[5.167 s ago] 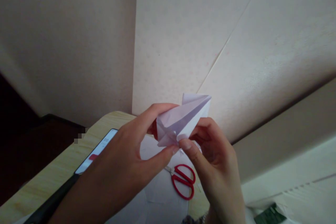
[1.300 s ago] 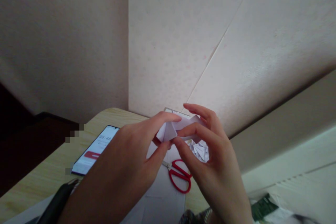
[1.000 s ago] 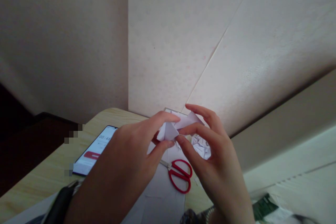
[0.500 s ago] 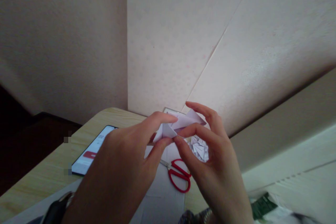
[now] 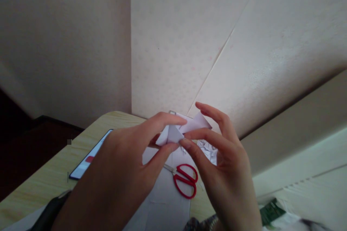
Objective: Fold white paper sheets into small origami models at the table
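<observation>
A piece of folded white paper (image 5: 175, 134) is held up between my two hands, above the table. My left hand (image 5: 127, 151) pinches its left part, thumb below and index finger laid along the top. At the paper's near right corner, my right hand (image 5: 222, 151) closes thumb and forefinger, while another of its fingers is raised behind the paper. Below them lies a pair of scissors (image 5: 185, 180) with red handles, its blade tips hidden by my left hand. Folded white paper pieces (image 5: 207, 148) are heaped behind my right hand, partly covered by it.
A phone (image 5: 88, 164) with a lit screen lies left of my left arm, on the wooden table (image 5: 116, 119). White sheets (image 5: 168, 205) lie under the scissors. The wall (image 5: 168, 61) rises close behind the table. A green packet (image 5: 272, 211) is at the lower right.
My left hand has shifted slightly left and covers more of the phone. My right thumb has slid a little along the paper's corner. Both hands keep hold of the folded paper.
</observation>
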The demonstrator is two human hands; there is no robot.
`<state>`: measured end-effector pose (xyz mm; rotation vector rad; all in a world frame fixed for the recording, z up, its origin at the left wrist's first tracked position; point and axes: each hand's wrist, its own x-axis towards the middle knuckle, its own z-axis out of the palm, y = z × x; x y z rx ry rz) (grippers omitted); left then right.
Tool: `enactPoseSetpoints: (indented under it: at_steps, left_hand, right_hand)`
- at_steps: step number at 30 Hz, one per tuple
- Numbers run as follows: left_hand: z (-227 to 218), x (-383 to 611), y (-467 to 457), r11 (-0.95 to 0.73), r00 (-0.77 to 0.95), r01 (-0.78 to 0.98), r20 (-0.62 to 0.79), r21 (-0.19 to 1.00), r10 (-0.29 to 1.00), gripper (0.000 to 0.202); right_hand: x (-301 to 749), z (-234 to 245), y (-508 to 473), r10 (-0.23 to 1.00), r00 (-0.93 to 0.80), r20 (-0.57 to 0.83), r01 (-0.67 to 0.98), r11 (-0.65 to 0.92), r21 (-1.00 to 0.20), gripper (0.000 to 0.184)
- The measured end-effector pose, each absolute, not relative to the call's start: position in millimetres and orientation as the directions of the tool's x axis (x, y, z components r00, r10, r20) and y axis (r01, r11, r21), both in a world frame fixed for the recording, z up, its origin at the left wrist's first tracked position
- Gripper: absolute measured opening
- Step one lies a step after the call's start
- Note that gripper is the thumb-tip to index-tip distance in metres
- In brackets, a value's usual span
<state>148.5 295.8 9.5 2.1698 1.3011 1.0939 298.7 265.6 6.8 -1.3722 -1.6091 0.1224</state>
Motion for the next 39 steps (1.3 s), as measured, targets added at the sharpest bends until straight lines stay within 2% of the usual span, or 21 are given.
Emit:
enactPoseSetpoints:
  at_steps: [7,16,21,26,29,30,34,39]
  left_hand:
    - [10.8,149.7,295.9,-0.484,0.242,0.532,0.424,0.695,0.873,0.034]
    - [8.3,150.8,294.0,-0.515,0.255,0.579,0.459,0.632,0.851,0.037]
    - [8.7,151.1,291.4,-0.486,0.215,0.575,0.451,0.658,0.866,0.032]
    - [7.9,148.5,293.1,-0.484,0.236,0.563,0.431,0.670,0.871,0.038]
    - [5.5,143.7,298.0,-0.553,0.286,0.539,0.479,0.635,0.830,0.042]
    - [5.0,141.7,299.8,-0.602,0.291,0.499,0.534,0.623,0.794,0.040]
    - [3.8,133.9,303.4,-0.592,0.435,0.436,0.417,0.678,0.798,0.040]
    - [-3.1,128.6,300.6,-0.556,0.473,0.432,0.347,0.710,0.810,0.038]
  right_hand:
    - [301.3,9.4,262.0,0.783,0.118,0.611,0.712,0.362,-0.601,0.008]
    - [294.7,11.7,261.6,0.772,0.131,0.622,0.744,0.339,-0.576,0.009]
    - [293.9,11.9,260.7,0.772,0.124,0.623,0.761,0.328,-0.559,0.009]
    - [297.6,14.3,255.6,0.767,0.081,0.637,0.753,0.371,-0.543,0.005]
    - [303.8,14.4,253.4,0.776,0.062,0.628,0.698,0.416,-0.583,0.009]
    - [306.0,13.8,253.4,0.777,0.061,0.627,0.676,0.430,-0.599,0.010]
    - [311.6,10.5,256.8,0.793,0.032,0.609,0.606,0.469,-0.643,0.015]
    - [310.5,10.2,260.3,0.826,-0.036,0.562,0.543,0.488,-0.683,0.020]
